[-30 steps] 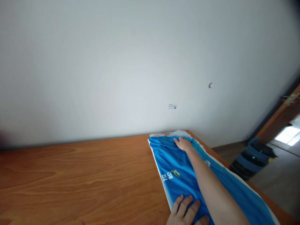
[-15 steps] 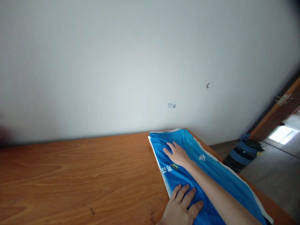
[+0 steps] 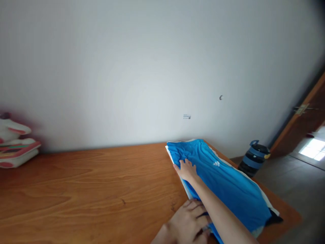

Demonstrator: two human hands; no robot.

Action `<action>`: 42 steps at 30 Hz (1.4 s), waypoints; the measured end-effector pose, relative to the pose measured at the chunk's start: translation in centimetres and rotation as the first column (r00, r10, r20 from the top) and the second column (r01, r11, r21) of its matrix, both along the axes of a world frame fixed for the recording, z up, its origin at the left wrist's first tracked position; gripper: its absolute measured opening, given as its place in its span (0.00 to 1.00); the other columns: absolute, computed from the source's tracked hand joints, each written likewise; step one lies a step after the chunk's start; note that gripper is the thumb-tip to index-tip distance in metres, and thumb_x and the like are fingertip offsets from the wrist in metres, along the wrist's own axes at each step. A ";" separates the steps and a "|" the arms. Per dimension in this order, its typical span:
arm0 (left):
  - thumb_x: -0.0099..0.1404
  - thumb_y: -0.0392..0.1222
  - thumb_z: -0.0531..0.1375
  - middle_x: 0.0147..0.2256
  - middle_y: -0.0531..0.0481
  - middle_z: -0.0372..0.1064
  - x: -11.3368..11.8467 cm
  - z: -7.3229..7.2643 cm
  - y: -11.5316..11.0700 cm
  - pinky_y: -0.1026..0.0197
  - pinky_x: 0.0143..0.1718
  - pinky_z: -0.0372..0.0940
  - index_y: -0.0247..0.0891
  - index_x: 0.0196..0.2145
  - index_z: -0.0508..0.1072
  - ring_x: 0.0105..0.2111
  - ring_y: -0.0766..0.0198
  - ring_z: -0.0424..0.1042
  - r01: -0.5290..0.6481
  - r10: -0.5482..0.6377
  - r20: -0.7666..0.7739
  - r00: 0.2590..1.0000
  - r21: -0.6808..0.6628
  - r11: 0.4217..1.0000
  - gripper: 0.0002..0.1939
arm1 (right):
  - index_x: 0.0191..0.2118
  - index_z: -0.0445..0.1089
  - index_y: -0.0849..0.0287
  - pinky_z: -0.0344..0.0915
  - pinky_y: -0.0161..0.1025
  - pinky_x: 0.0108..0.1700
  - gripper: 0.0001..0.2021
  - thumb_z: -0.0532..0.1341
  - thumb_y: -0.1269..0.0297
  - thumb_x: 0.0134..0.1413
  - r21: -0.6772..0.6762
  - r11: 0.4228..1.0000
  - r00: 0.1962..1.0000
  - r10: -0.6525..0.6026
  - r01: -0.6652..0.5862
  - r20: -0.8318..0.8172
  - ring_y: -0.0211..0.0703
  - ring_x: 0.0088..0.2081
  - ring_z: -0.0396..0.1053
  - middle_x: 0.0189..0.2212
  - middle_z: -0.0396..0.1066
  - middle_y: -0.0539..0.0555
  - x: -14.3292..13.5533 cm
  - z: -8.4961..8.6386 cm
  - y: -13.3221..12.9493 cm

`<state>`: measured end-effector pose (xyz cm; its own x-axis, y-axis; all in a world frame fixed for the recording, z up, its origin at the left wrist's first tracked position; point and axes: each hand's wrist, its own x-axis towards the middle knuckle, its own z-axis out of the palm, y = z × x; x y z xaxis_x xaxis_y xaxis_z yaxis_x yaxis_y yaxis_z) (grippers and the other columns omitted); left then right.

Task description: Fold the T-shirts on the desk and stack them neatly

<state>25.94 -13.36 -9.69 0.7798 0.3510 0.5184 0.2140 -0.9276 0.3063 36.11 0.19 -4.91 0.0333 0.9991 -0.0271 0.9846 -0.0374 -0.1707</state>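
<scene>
A blue shirt (image 3: 228, 184) with white edging and a small white logo lies in a long flat shape at the right end of the wooden table. My right hand (image 3: 187, 170) grips its left edge near the far end, fingers bent into the cloth and thumb at the border, with wrinkles beyond the fingertips. Closer to me, my left hand (image 3: 189, 218) is curled over the same edge with cloth under its fingers; its fingertips are partly hidden. My right forearm crosses over the shirt. A dark piece shows at the shirt's near right corner.
The brown wooden table (image 3: 101, 189) runs along a pale wall. A white and red plush-like object (image 3: 15, 145) stands at its far left. Past the right edge is a black and blue bottle-shaped container (image 3: 254, 159). A door (image 3: 302, 118) is at the far right.
Both hands have changed from spread flat on the shirt to bent fingers at its left edge. The cloth is more wrinkled, and the lettering is out of sight. The view has shifted left.
</scene>
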 end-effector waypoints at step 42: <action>0.75 0.51 0.52 0.68 0.41 0.60 -29.6 -1.7 -0.5 0.39 0.69 0.52 0.41 0.64 0.68 0.69 0.45 0.57 -0.959 0.901 -0.374 0.220 0.088 0.271 0.25 | 0.68 0.64 0.62 0.45 0.64 0.70 0.35 0.46 0.43 0.67 0.214 0.857 0.877 0.481 -0.468 -0.009 0.60 0.72 0.50 0.71 0.54 0.64 -10.7 -9.7 -5.6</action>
